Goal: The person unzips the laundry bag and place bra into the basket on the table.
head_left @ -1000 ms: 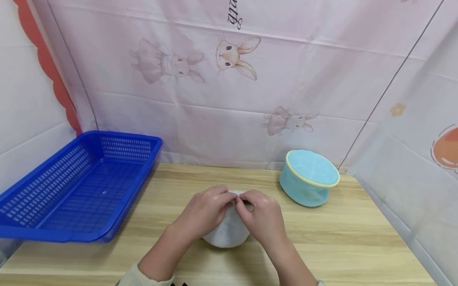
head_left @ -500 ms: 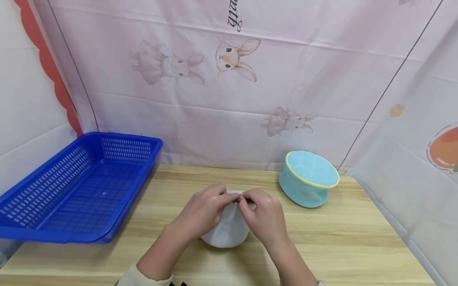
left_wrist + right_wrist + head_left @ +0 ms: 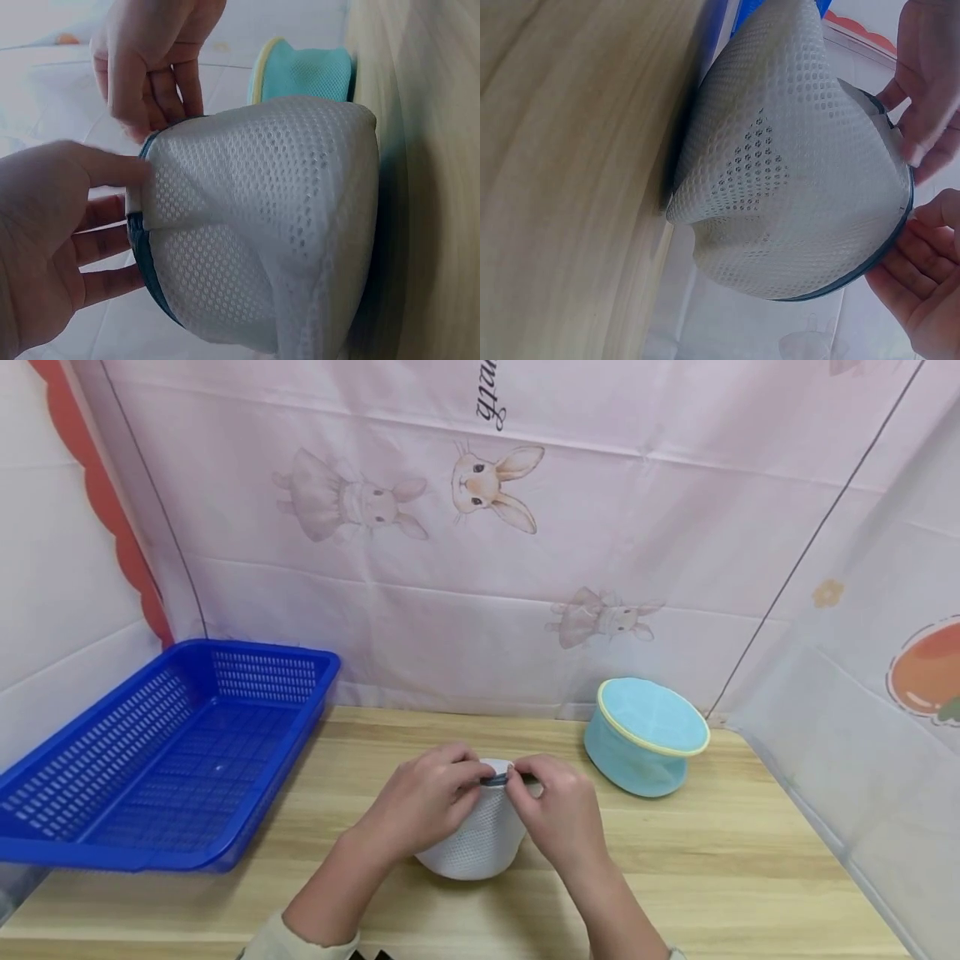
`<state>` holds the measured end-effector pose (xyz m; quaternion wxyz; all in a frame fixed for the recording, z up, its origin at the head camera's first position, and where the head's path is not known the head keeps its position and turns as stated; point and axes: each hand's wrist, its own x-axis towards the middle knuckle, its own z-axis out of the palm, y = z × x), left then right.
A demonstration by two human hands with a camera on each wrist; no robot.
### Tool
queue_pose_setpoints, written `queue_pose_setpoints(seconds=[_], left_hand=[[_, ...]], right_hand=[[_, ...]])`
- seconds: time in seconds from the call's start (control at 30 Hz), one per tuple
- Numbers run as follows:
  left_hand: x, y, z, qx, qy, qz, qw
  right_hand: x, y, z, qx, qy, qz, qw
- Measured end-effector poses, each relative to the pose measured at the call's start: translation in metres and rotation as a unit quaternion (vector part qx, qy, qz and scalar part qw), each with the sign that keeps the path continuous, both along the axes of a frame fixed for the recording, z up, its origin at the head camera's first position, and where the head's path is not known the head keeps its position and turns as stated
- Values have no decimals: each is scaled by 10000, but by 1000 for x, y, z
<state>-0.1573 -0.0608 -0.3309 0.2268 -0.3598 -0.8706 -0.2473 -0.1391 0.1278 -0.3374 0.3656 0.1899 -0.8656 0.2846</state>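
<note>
A white mesh laundry bag [image 3: 474, 835] with a dark band along its top edge stands on the wooden table between my hands; its honeycomb side is creased in the left wrist view. My left hand [image 3: 427, 797] grips the top edge from the left, its thumb [image 3: 120, 169] on the outer face and the other fingers behind the band [image 3: 146, 255]. From the right, my right hand [image 3: 558, 806] pinches the same edge between thumb and index finger, a short way from the left fingertips. What lies between the right fingertips is mostly hidden. The bag's inside is out of sight.
A blue plastic basket [image 3: 300, 727] with slotted walls stands at the left of the table [image 3: 720, 877]. At the back right sits a light-blue round mesh bag [image 3: 648, 718] with yellow piping, partly collapsed. A printed cloth backdrop [image 3: 420, 643] rises behind the table.
My right fingertips have shifted slightly right along the bag's top edge, away from the left ones. More of the dark band shows between the hands. The basket and the blue bag stay put.
</note>
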Motion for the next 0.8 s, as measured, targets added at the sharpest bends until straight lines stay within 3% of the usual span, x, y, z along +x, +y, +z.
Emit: queue_pose_setpoints(seconds=[0.27, 0.47, 0.8], left_hand=[[4, 7, -4, -103, 122, 68, 9998], [4, 8, -6, 89, 475, 45, 9988], [2, 2, -4, 179, 507, 86, 9985]], right_hand=[[3, -7, -2, -20, 172, 412, 9990], [4, -8, -2, -96, -150, 483, 9987], [3, -5, -1, -107, -348, 736, 9966]])
